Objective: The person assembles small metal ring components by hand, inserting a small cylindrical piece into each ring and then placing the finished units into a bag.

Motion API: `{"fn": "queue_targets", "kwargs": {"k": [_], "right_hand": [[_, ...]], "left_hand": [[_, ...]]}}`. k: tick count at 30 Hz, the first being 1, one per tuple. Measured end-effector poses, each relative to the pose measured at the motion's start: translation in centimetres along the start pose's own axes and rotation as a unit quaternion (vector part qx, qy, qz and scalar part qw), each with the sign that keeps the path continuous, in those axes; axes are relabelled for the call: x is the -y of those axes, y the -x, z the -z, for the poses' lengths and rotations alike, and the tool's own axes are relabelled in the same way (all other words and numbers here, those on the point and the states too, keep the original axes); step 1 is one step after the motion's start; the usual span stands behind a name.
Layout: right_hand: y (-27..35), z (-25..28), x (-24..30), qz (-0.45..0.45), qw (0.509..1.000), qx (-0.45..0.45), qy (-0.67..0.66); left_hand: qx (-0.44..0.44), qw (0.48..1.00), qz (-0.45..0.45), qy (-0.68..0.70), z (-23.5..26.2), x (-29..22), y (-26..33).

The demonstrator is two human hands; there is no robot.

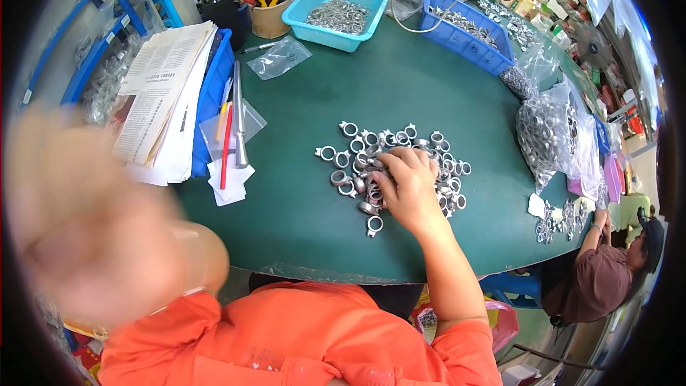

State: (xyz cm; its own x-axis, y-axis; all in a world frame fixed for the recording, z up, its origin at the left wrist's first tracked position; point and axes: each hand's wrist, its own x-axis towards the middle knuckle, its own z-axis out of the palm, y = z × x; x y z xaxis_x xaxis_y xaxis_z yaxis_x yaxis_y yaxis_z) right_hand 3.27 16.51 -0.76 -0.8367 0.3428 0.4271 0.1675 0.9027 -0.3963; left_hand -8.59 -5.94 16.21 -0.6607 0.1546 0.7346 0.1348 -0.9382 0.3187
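Small silver metal rings (339, 159), each with a little lug on its edge, lie in a loose pile on the green table. My right hand (411, 182) rests on the pile, its fingers curled down and its thumb and forefinger closed about a metal ring (374, 163). That ring is partly covered by my fingers, so its full shape does not show. Large and close at the left, my left hand (78, 200) is raised off the table and smeared by motion. Its fingers and anything in them cannot be made out.
Newspapers (153, 93) lie over a blue tray beside a metal rod (239, 121) and red pen (226, 146). Behind stand a tool pot (270, 21), turquoise basin (343, 41) and blue bin (464, 44) of metal parts. Bagged rings (543, 132) and a seated person (597, 271) are at right.
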Motion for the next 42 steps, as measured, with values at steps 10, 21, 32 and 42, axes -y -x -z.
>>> {"fn": "queue_targets", "kwargs": {"k": [10, 21, 32, 42], "right_hand": [[3.9, 1.1, 1.7, -0.071, 0.963, -0.085, -0.244], [5.9, 0.7, 3.0, -0.072, 0.956, -0.066, -0.278], [7.5, 0.4, 3.0, -0.269, 0.779, -0.049, -0.564], [8.1, -0.2, 2.1, -0.181, 0.750, -0.148, -0.619]], "left_hand": [[-0.033, 0.780, 0.618, -0.092, 5.3, 13.3, 15.6], [0.007, 0.793, 0.605, -0.064, 5.9, 13.1, 15.4], [0.171, 0.862, 0.435, -0.195, 5.4, 13.2, 15.8], [0.036, 0.783, 0.611, -0.110, 5.0, 12.6, 15.5]]}}
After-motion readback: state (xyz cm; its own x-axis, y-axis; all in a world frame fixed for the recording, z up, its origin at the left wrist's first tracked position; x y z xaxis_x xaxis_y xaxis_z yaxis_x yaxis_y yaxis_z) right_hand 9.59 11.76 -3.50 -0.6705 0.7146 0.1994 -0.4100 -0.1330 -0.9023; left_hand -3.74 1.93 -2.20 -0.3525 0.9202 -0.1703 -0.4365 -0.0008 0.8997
